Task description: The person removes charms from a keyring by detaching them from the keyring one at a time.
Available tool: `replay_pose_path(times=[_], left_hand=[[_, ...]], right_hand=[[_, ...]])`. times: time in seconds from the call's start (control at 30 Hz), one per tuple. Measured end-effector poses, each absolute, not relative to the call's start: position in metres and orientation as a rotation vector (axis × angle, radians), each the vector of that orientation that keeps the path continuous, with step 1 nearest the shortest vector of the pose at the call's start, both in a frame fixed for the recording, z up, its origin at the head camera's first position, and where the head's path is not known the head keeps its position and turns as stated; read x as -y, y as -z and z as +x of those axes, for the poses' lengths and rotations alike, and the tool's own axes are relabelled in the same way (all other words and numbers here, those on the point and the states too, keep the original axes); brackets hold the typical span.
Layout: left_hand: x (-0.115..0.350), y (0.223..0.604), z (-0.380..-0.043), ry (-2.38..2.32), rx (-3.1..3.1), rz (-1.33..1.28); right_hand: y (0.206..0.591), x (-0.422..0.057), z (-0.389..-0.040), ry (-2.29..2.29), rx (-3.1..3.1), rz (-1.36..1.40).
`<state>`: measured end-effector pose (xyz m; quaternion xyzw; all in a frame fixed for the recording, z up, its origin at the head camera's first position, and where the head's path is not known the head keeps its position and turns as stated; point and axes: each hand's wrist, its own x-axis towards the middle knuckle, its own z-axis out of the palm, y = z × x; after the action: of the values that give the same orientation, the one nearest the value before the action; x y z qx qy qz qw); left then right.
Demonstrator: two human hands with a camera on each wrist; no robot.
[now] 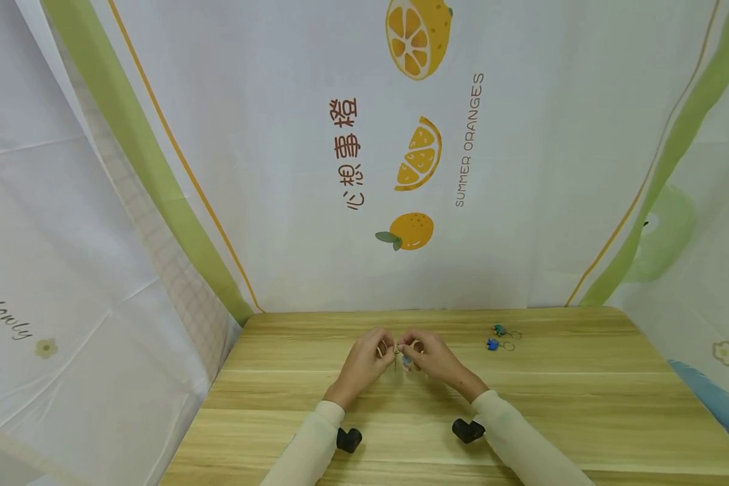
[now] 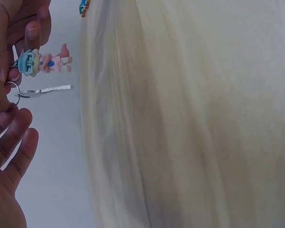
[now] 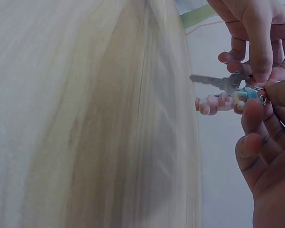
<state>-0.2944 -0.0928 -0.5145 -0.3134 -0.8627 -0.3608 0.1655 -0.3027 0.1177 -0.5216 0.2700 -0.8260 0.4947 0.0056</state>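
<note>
Where the left hand (image 1: 363, 361) and right hand (image 1: 436, 360) meet above the table (image 1: 249, 405): one ring (image 2: 19, 89), pinched between left fingertips; one key (image 2: 50, 90), hanging from it, long axis downward; one figurine (image 2: 46, 62), dangling alongside (head up), its top pinched by right fingertips.
</note>
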Motion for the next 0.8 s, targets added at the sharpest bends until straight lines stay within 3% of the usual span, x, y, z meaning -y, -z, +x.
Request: replay_pose_path(times=[0.8], left_hand=[[0.0954,0.5164,-0.2931,0.993,2.432,-0.902]], right_hand=[[0.519,-0.1119,-0.2964,-1.57,2.592,0.895]])
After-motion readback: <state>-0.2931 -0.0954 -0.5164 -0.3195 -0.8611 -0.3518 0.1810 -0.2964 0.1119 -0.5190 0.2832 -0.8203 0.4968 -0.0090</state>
